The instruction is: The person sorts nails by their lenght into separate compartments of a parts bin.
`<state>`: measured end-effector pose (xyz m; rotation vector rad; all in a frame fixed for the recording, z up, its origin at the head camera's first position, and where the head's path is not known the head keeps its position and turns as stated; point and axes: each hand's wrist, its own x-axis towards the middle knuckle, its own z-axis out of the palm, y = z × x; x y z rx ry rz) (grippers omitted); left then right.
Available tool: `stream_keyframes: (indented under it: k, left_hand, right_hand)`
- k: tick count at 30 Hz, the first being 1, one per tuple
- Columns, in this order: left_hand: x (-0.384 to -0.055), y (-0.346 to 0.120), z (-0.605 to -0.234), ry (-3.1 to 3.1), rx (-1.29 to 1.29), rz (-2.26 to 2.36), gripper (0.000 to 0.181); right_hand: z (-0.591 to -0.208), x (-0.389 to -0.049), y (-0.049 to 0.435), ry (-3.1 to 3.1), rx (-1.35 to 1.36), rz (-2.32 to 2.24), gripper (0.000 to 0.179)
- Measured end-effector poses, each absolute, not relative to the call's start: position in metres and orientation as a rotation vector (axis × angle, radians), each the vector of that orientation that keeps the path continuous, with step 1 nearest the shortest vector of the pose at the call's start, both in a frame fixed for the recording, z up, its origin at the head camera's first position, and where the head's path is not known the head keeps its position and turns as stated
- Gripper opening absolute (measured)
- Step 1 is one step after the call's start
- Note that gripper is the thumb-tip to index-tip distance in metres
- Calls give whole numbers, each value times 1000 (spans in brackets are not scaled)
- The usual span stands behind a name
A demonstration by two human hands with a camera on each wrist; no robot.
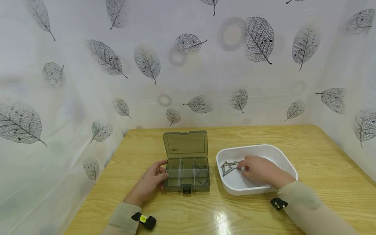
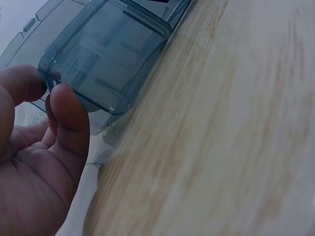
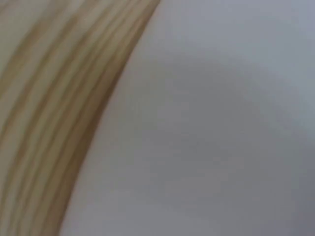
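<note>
A smoky, see-through compartment box (image 1: 187, 188) stands on the table with its lid (image 1: 185, 143) raised at the back. My left hand (image 1: 151, 179) grips its left side; in the left wrist view the thumb (image 2: 69, 115) and fingers close on the edge of the box (image 2: 108, 64). Several thin metal screws (image 1: 201, 182) lie in its right-hand compartments. My right hand (image 1: 261, 169) reaches into a white tray (image 1: 232, 192), fingertips right at a small pile of screws (image 1: 227, 168). Whether they pinch one, I cannot tell. Only tray wall (image 3: 197, 137) and wood fill the right wrist view.
Both things stand on a wood-grain table (image 1: 188, 215), the tray just right of the box. A black latch (image 1: 186, 188) sits at the box's front. Behind the table hangs a pale curtain (image 1: 199, 78) with leaf prints.
</note>
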<state>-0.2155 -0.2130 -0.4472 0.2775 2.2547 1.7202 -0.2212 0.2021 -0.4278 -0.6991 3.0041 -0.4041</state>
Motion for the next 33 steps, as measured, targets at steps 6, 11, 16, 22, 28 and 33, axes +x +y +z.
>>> stream_keyframes:
  k: [6,11,16,22,28,33]
  left_hand:
    - [-208,-209,-431,2226,271,1728,56]
    - [-208,-209,-432,2224,271,1731,56]
    - [-208,-209,-433,2228,271,1720,55]
    - [-207,-209,-432,2230,284,1715,55]
    - [-208,-209,-431,2243,290,1699,56]
    - [-208,-209,-431,2249,290,1697,56]
  right_hand:
    - [-426,-221,212,3025,-660,-376,9]
    - [-429,-224,214,2990,-627,-367,16]
    - [-431,-225,214,2981,-591,-357,17]
    - [-430,-224,213,2959,-544,-346,18]
    - [-429,-224,212,2973,-544,-372,14]
    - [-424,-224,208,3036,-623,-477,15]
